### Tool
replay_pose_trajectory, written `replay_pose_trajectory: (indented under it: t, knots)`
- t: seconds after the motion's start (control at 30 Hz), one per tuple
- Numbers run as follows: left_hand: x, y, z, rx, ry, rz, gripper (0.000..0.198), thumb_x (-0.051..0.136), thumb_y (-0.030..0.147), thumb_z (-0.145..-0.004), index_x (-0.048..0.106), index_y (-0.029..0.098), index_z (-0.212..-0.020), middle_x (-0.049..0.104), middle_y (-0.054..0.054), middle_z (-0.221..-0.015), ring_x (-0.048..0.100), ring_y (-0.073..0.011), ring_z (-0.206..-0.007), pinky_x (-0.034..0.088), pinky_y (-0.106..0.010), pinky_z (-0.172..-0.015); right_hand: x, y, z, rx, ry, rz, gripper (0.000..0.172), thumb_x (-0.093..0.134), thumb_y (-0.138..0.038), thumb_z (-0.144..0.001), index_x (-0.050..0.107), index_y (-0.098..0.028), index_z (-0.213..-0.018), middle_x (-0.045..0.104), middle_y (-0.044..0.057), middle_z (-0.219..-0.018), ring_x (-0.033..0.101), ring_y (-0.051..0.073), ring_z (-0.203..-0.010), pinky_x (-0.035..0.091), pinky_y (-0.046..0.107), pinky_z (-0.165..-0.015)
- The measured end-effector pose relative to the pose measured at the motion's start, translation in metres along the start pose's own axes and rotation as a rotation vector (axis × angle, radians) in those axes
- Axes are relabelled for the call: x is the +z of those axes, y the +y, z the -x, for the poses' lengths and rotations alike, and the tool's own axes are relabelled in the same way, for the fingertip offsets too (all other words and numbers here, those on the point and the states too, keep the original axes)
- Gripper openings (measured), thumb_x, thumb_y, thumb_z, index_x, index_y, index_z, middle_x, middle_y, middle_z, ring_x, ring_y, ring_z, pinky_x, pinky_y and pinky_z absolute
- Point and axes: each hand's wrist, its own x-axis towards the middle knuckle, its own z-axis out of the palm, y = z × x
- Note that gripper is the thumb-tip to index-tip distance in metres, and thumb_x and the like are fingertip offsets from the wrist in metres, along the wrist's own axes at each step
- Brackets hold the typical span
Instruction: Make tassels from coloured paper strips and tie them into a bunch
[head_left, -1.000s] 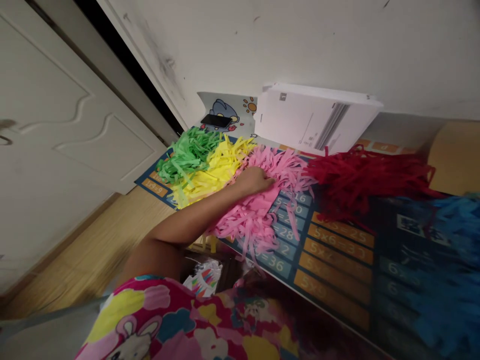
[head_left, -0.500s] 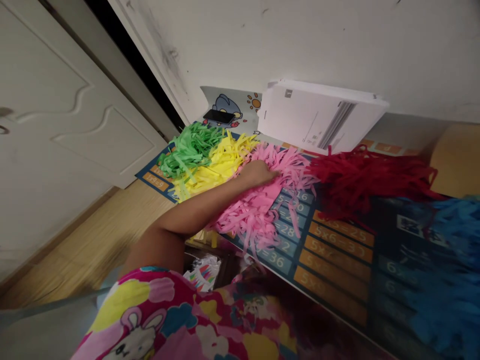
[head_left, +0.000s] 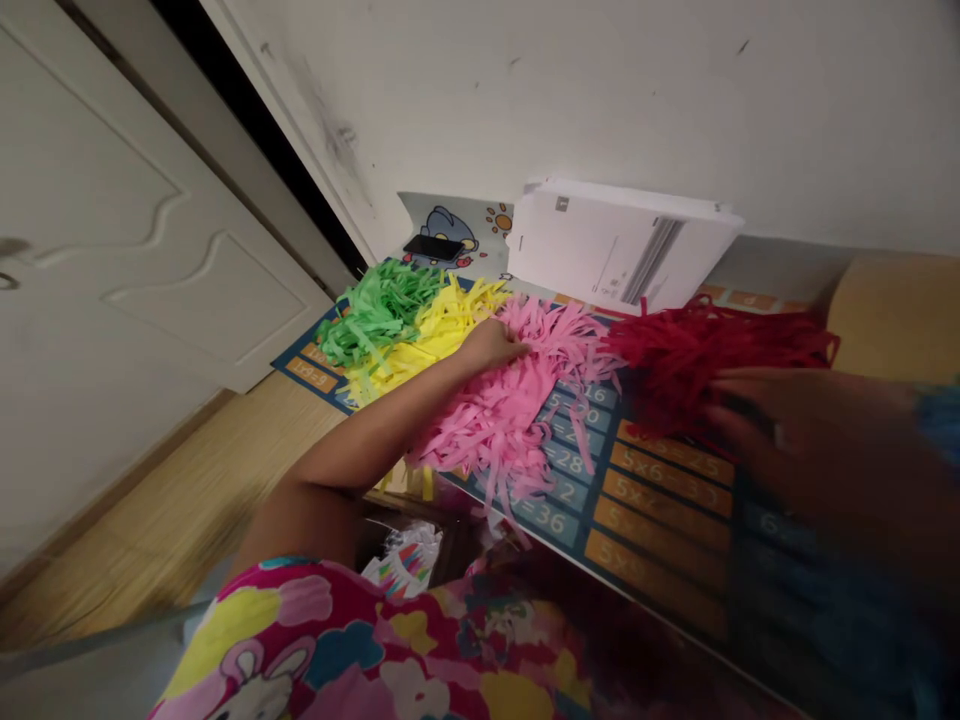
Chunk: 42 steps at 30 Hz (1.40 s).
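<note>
Head view: the blurred right hand has just entered, right of the pink paper fringe, putting both hands among the fringes; I cannot tell its grip. From the pink paper fringe's near left, the bent left arm reaches in, the left hand resting on it, fingers curled narrow, any pinch hidden. Rightward lies the red paper fringe; behind, white papers.

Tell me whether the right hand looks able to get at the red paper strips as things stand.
Likely yes: the right hand, though blurred, is right at the near side of the red paper strips, and nothing visible stands between them.
</note>
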Motion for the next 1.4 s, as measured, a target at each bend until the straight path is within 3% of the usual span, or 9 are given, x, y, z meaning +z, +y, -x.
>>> replay_pose_trajectory:
  t: [0.1,0.17,0.33,0.5,0.63,0.83,1.03,1.23,1.4]
  knots:
    - [-0.006,0.001,0.004,0.012,0.009,-0.008,0.034,0.065,0.038,-0.082,0.069,0.015,-0.058,0.057,0.002,-0.047,0.048,-0.0096,-0.049,0.035,-0.022,-0.054,0.053,-0.04,-0.048,-0.188,-0.148,-0.162,0.033,0.048,-0.025,-0.095,0.067,-0.013,-0.119,0.068,0.015,-0.121,0.063,0.027,-0.111,0.049,0.042,-0.096]
    - [-0.011,0.0,0.005,0.012,0.017,-0.014,0.037,0.064,0.041,-0.082,0.068,0.015,-0.058,0.057,0.002,-0.048,0.048,-0.009,-0.048,0.035,-0.022,-0.053,0.082,-0.061,-0.074,-0.196,-0.27,-0.217,0.035,0.046,-0.021,-0.094,0.067,-0.013,-0.12,0.065,0.014,-0.128,0.061,0.027,-0.115,0.046,0.041,-0.099]
    - [-0.024,-0.001,0.008,-0.012,0.034,-0.035,0.039,0.061,0.044,-0.086,0.067,0.015,-0.061,0.059,0.001,-0.051,0.052,-0.0101,-0.049,0.038,-0.021,-0.054,0.118,-0.081,-0.103,-0.227,-0.469,-0.193,0.037,0.047,-0.013,-0.089,0.069,-0.015,-0.119,0.064,0.014,-0.129,0.061,0.026,-0.109,0.045,0.037,-0.095]
    - [-0.02,0.011,0.05,-0.023,0.225,-0.276,0.056,0.053,0.067,-0.083,0.071,0.014,-0.085,0.071,-0.011,-0.075,0.067,-0.0246,-0.074,0.045,-0.03,-0.064,0.123,-0.084,-0.097,-0.258,-0.419,-0.17,0.041,0.046,-0.027,-0.095,0.061,-0.017,-0.132,0.068,0.014,-0.117,0.056,0.03,-0.107,0.041,0.041,-0.091]
    - [0.002,0.017,0.083,0.059,0.014,-0.548,0.066,0.044,0.074,-0.083,0.074,0.016,-0.089,0.074,-0.017,-0.083,0.071,-0.0335,-0.084,0.049,-0.037,-0.07,0.127,-0.079,-0.087,-0.149,-0.438,-0.224,0.041,0.045,-0.018,-0.093,0.059,-0.016,-0.131,0.068,0.015,-0.11,0.057,0.027,-0.104,0.039,0.038,-0.092]
    - [0.017,0.023,0.076,0.015,-0.086,-0.473,0.064,0.04,0.07,-0.087,0.077,0.018,-0.093,0.076,-0.015,-0.09,0.071,-0.031,-0.09,0.051,-0.035,-0.075,0.133,-0.071,-0.08,-0.093,-0.438,-0.305,0.038,0.044,-0.011,-0.088,0.059,-0.011,-0.123,0.066,0.015,-0.109,0.058,0.026,-0.108,0.039,0.038,-0.096]
    - [0.019,0.037,0.072,-0.025,-0.082,-0.486,0.047,0.058,0.058,-0.079,0.078,0.017,-0.092,0.075,-0.017,-0.092,0.07,-0.0325,-0.093,0.05,-0.035,-0.076,0.132,-0.071,-0.079,-0.077,-0.419,-0.375,0.054,0.04,-0.003,-0.082,0.048,-0.012,-0.135,0.066,0.012,-0.124,0.058,0.018,-0.118,0.041,0.032,-0.099]
    - [-0.019,0.026,0.066,-0.034,0.04,-0.459,0.026,0.054,0.036,-0.083,0.075,0.023,-0.093,0.076,-0.007,-0.094,0.07,-0.0231,-0.089,0.047,-0.027,-0.07,0.124,-0.082,-0.081,-0.16,-0.399,-0.308,0.036,0.043,-0.029,-0.098,0.058,-0.014,-0.127,0.068,0.016,-0.12,0.061,0.025,-0.114,0.036,0.039,-0.101]
    - [-0.061,0.027,0.069,-0.123,0.261,-0.488,0.028,0.045,0.029,-0.086,0.069,0.02,-0.096,0.074,-0.01,-0.096,0.068,-0.0241,-0.087,0.043,-0.028,-0.065,0.119,-0.096,-0.088,-0.278,-0.393,-0.24,0.043,0.045,-0.049,-0.097,0.068,-0.017,-0.113,0.072,0.014,-0.106,0.063,0.029,-0.102,0.034,0.045,-0.096]
